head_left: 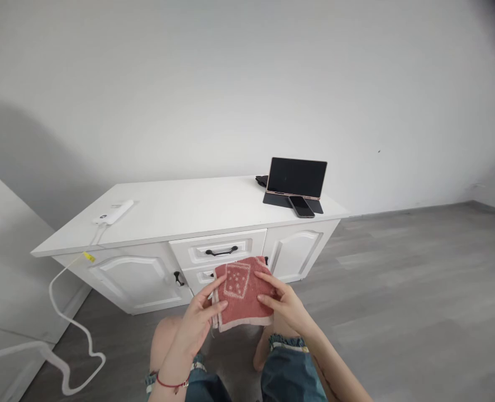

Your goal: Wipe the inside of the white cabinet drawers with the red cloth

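Observation:
A folded red towel (247, 304) with pale edging and a light square pattern is held up in front of the cabinet, above my knees. My left hand (201, 315) grips its left edge, thumb and index finger lying on the front face. On the right side, my right hand (287, 304) pinches the towel with thumb and index finger across its front. The other fingers of both hands are partly hidden behind the cloth.
A low white cabinet (180, 204) stands against the wall. On it are a tablet (296, 177) on a dark stand, a phone (301, 206), a small black item (261, 180) and a white device (114, 213). A white cable (89, 335) hangs at the left.

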Demonstrator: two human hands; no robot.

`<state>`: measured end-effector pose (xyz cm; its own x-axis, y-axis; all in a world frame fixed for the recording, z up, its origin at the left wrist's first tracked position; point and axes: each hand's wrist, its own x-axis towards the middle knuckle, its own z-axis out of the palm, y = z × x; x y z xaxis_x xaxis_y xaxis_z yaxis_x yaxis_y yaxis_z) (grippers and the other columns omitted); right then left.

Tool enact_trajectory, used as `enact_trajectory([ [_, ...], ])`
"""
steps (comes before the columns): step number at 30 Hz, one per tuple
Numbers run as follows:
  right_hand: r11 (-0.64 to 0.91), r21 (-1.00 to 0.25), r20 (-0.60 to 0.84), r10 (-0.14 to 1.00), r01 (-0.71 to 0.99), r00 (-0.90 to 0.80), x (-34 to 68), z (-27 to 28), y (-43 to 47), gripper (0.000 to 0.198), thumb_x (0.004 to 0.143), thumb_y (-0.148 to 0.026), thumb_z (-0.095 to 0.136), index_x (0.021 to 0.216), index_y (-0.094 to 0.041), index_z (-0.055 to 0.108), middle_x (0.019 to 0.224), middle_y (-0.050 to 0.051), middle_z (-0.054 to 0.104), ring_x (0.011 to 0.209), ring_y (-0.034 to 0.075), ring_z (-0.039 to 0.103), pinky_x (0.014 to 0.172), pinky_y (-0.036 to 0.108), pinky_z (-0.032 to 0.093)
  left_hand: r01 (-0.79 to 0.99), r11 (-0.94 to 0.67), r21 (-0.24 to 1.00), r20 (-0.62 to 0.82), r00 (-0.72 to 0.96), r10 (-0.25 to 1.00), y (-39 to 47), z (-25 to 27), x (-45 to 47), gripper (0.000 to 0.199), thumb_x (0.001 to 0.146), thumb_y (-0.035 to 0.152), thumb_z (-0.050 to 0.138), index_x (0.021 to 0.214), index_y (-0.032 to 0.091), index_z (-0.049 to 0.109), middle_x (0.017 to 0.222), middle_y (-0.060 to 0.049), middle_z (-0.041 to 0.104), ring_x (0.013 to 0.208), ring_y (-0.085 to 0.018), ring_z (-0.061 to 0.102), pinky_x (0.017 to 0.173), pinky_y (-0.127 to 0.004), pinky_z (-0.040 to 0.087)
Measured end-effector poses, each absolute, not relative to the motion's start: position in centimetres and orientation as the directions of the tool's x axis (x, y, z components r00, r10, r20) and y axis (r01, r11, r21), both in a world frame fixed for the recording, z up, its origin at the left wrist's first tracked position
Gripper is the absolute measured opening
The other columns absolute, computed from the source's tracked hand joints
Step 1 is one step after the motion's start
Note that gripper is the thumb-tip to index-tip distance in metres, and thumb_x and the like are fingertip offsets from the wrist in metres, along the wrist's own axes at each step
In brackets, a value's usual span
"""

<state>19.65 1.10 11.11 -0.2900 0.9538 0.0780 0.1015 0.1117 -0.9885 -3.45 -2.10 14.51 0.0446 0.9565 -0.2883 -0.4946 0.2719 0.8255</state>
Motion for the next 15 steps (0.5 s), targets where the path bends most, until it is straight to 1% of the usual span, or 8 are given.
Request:
enact_trajectory([
  [2, 0.176, -0.966, 0.111, 0.943, 0.188, -0.314, 20.1, 10.7, 0.7, 0.063, 0.080, -0.030, 0.069, 0.140, -0.030, 0.052, 0.149, 0.007, 0.048, 0.132, 0.026, 0.049, 0.108, 0.045, 0.042, -0.352, 0.223, 0.909, -0.250, -0.031, 0.968, -2.0, 14.6, -3.5, 0.052, 0.050, 0.003, 0.085, 0.098, 0.021, 0.077, 0.135, -0.012, 0.061, 0.136, -0.033, 0.045, 0.110, -0.036, 0.040],
  [4, 0.257, -0.913, 0.173, 0.948, 0.318, -0.268, 20.3, 10.4, 0.2, 0.065, 0.077, -0.022, 0.067, 0.140, -0.031, 0.052, 0.142, 0.006, 0.054, 0.129, 0.025, 0.052, 0.108, 0.044, 0.042, -0.217, 0.137, 0.967, -0.170, -0.140, 0.976, -1.9, 14.5, -3.2, 0.048, 0.042, -0.002, 0.085, 0.083, 0.023, 0.078, 0.140, -0.010, 0.056, 0.140, -0.035, 0.038, 0.113, -0.036, 0.036],
  [6, 0.300, -0.844, 0.222, 0.950, 0.445, -0.219, 20.6, 10.3, -0.2, 0.056, 0.076, -0.020, 0.066, 0.131, -0.032, 0.060, 0.125, 0.006, 0.064, 0.115, 0.025, 0.060, 0.101, 0.042, 0.047, -0.126, 0.062, 0.990, -0.083, -0.168, 0.982, -2.0, 14.4, -2.9, 0.040, 0.044, -0.002, 0.083, 0.074, 0.025, 0.077, 0.142, -0.008, 0.052, 0.138, -0.036, 0.040, 0.113, -0.038, 0.036],
  [9, 0.309, -0.784, 0.245, 0.951, 0.538, -0.190, 21.5, 10.5, -0.7, 0.034, 0.075, -0.025, 0.068, 0.108, -0.029, 0.070, 0.108, 0.006, 0.065, 0.098, 0.023, 0.063, 0.089, 0.037, 0.051, 0.014, -0.042, 0.999, 0.043, -0.056, 0.997, -2.0, 14.4, -2.7, 0.028, 0.057, 0.005, 0.079, 0.074, 0.027, 0.076, 0.145, -0.008, 0.049, 0.136, -0.035, 0.042, 0.112, -0.040, 0.037],
  [11, 0.301, -0.815, 0.222, 0.951, 0.495, -0.214, 22.3, 10.6, -1.1, 0.024, 0.071, -0.028, 0.071, 0.096, -0.025, 0.071, 0.111, 0.007, 0.063, 0.098, 0.023, 0.062, 0.086, 0.036, 0.051, 0.076, -0.078, 0.994, 0.072, 0.082, 0.994, -1.6, 14.5, -2.9, 0.023, 0.061, 0.008, 0.078, 0.075, 0.025, 0.075, 0.139, -0.010, 0.055, 0.135, -0.033, 0.043, 0.110, -0.039, 0.037],
  [12, 0.280, -0.855, 0.190, 0.953, 0.437, -0.238, 22.5, 10.5, -1.3, 0.022, 0.069, -0.029, 0.074, 0.090, -0.023, 0.070, 0.109, 0.007, 0.063, 0.097, 0.023, 0.061, 0.085, 0.034, 0.051, 0.075, -0.066, 0.995, 0.052, 0.172, 0.984, -1.1, 14.5, -3.1, 0.021, 0.062, 0.009, 0.078, 0.075, 0.024, 0.075, 0.130, -0.012, 0.061, 0.130, -0.032, 0.048, 0.107, -0.038, 0.040],
  [14, 0.167, -0.958, 0.100, 0.955, 0.231, -0.278, 22.4, 10.1, -1.8, 0.020, 0.067, -0.032, 0.076, 0.080, -0.021, 0.065, 0.093, 0.004, 0.064, 0.087, 0.020, 0.061, 0.076, 0.030, 0.051, 0.031, 0.039, 0.999, -0.048, 0.361, 0.931, 0.4, 14.2, -3.3, 0.016, 0.063, 0.013, 0.080, 0.075, 0.021, 0.075, 0.099, -0.011, 0.072, 0.104, -0.028, 0.063, 0.092, -0.034, 0.049],
  [15, 0.067, -0.995, 0.043, 0.958, 0.076, -0.282, 22.0, 9.8, -2.1, 0.021, 0.067, -0.033, 0.076, 0.077, -0.021, 0.062, 0.083, 0.001, 0.063, 0.079, 0.018, 0.060, 0.070, 0.028, 0.050, 0.001, 0.114, 0.994, -0.104, 0.421, 0.901, 1.3, 13.8, -3.4, 0.013, 0.064, 0.015, 0.080, 0.074, 0.020, 0.074, 0.084, -0.008, 0.072, 0.088, -0.025, 0.066, 0.081, -0.031, 0.052],
])
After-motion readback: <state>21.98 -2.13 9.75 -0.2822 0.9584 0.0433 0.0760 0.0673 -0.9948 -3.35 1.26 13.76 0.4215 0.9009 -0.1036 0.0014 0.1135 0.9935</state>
